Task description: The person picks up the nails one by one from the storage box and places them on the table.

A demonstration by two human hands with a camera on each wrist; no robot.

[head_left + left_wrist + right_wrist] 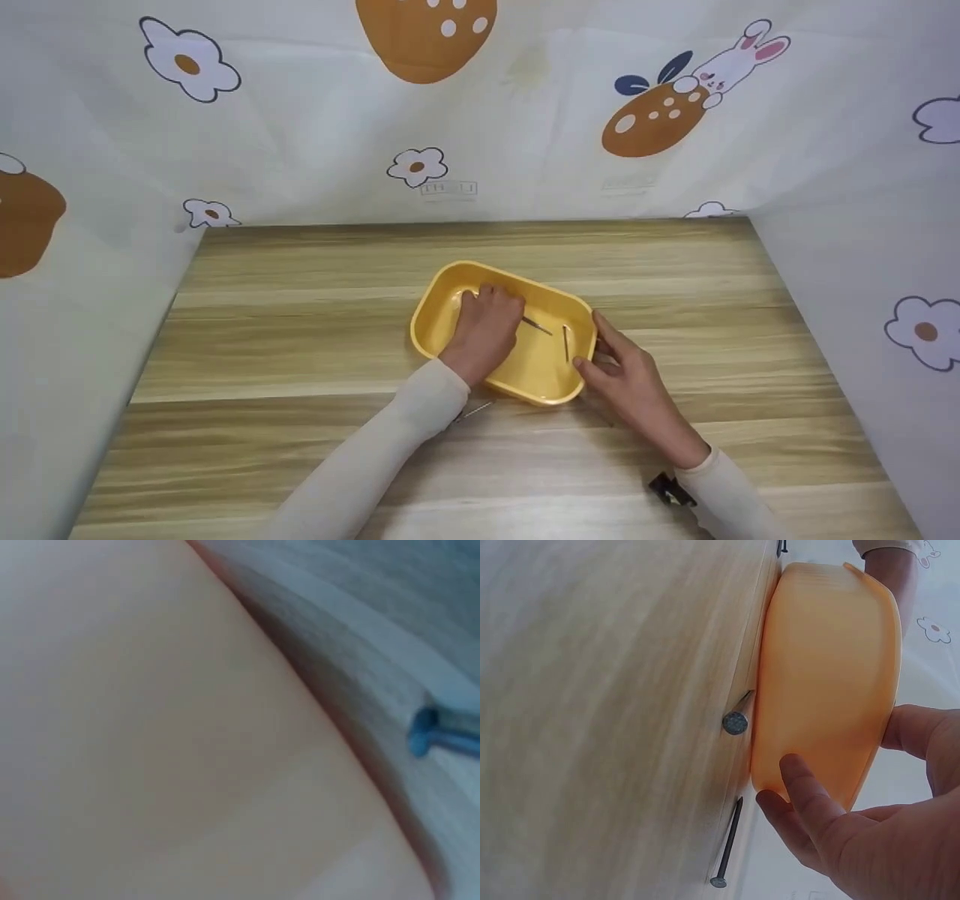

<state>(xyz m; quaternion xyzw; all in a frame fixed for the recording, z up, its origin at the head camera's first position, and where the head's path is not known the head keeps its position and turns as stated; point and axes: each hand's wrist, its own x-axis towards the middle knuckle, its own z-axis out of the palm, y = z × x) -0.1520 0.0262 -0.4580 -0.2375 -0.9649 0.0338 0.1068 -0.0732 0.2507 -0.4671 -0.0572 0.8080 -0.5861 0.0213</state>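
A yellow plastic box (540,367) with rounded corners sits on the table. My left hand (484,330) reaches down into its left half, fingers bent, their tips hidden. Out from this hand's right side juts a dark nail (537,325); I cannot tell whether the fingers hold it. Another nail (565,343) lies inside the box near its right end. My right hand (630,375) grips that end, thumb at the rim and fingers against the outer wall (825,675). The left wrist view is mostly filled by a blurred pale surface, with a nail's head (424,732) at the right.
On the wood-grain table (262,315), a nail (474,411) lies by the left sleeve. In the right wrist view, one nail (736,721) lies beside the box and another (726,847) below it. Patterned sheets (300,112) close off the back and sides.
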